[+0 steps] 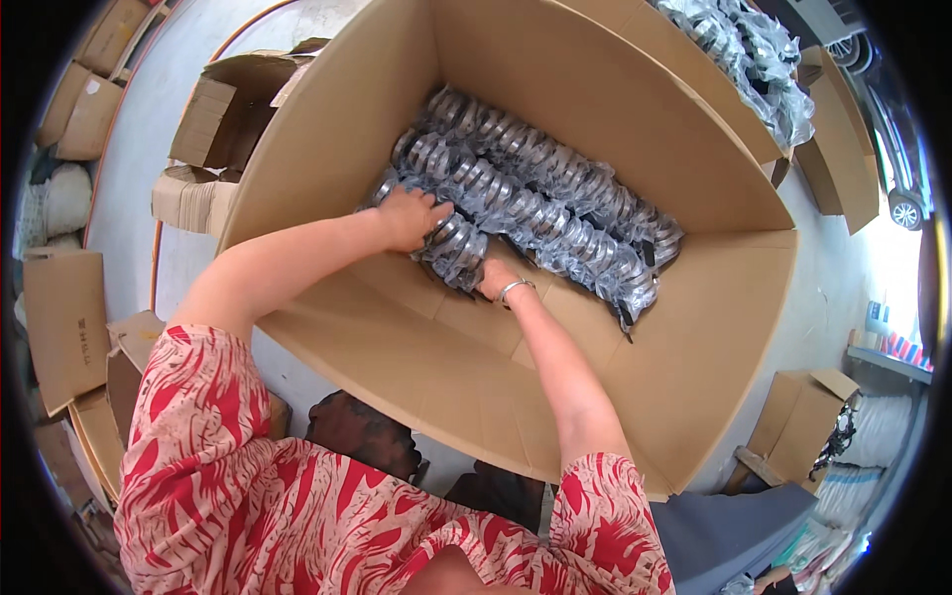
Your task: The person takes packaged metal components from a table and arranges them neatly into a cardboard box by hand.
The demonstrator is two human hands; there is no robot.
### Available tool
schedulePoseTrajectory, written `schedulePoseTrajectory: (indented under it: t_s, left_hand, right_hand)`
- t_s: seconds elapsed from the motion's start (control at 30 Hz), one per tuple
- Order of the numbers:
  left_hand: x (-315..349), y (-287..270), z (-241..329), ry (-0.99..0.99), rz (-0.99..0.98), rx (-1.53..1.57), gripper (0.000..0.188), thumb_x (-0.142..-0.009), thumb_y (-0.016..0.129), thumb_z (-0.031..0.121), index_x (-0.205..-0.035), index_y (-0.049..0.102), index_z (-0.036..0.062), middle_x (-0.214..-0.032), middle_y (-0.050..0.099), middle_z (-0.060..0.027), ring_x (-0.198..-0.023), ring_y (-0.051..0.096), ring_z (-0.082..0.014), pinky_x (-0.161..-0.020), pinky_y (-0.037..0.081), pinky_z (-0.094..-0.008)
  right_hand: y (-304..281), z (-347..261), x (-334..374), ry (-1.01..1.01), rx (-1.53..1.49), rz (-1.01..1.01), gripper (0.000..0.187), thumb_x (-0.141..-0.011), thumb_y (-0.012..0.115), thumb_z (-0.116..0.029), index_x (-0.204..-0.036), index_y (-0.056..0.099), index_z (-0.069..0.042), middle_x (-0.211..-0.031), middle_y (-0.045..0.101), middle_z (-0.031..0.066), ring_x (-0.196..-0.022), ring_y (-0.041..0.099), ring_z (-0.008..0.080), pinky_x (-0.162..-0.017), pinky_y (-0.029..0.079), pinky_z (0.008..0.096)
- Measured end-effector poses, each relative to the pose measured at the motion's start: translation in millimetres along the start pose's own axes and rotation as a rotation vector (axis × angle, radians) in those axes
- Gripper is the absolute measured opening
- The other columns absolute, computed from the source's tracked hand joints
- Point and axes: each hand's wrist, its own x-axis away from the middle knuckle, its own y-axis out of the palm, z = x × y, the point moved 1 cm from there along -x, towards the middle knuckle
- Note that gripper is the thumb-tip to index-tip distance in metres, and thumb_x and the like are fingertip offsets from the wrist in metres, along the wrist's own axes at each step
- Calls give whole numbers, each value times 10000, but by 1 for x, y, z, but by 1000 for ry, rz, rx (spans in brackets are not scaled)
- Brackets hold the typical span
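Note:
A large cardboard carton [615,129] stands open in front of me. Two long rows of shiny round metal parts in clear plastic wrap [526,203] lie slantwise in it, with black pieces showing at their ends. Nearer to me is a shorter row of the same wrapped metal parts [458,248]. My left hand [407,218] is curled over the top of this short row, its fingertips partly hidden in the plastic. Against the row's right end, my right hand [499,280], with a bracelet at the wrist, closes on the wrapped parts; its fingers are partly hidden.
Behind the carton, at the upper right, more plastic-wrapped parts [744,64] are heaped in another box. A smaller open carton [233,114] stands to the left. Further boxes [64,322] line the left side, and one more box [798,421] is at the right.

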Motion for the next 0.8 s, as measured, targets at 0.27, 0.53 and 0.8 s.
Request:
schedulePoseTrajectory:
  t_s: [0.27, 0.53, 0.8]
  left_hand:
    - [67, -52, -60, -59, 467, 365, 495, -717, 652, 239, -1153, 532, 37, -973, 593, -197, -913, 577, -352, -808, 469, -417]
    - [63, -58, -48, 73, 525, 424, 450, -735, 636, 192, -1148, 545, 36, -1019, 581, -212, -960, 549, -373, -839, 444, -421]
    - [7, -50, -11, 286, 495, 911, 418, -773, 610, 31, -1180, 528, -12, -975, 604, -92, -770, 548, -120, -677, 456, -254]
  right_hand:
    - [-54, -28, 54, 64, 186, 8, 295, -717, 660, -216, -900, 626, 12, -964, 615, 238, -923, 594, 364, -801, 485, 400]
    - [-136, -14, 166, -44, -27, 401, 321, -743, 623, -175, -972, 579, 45, -880, 642, 191, -820, 621, 313, -737, 482, 384]
    - [-145, -24, 307, -130, -156, 815, 292, -745, 593, -175, -934, 560, 45, -862, 628, 202, -804, 621, 310, -726, 486, 377]
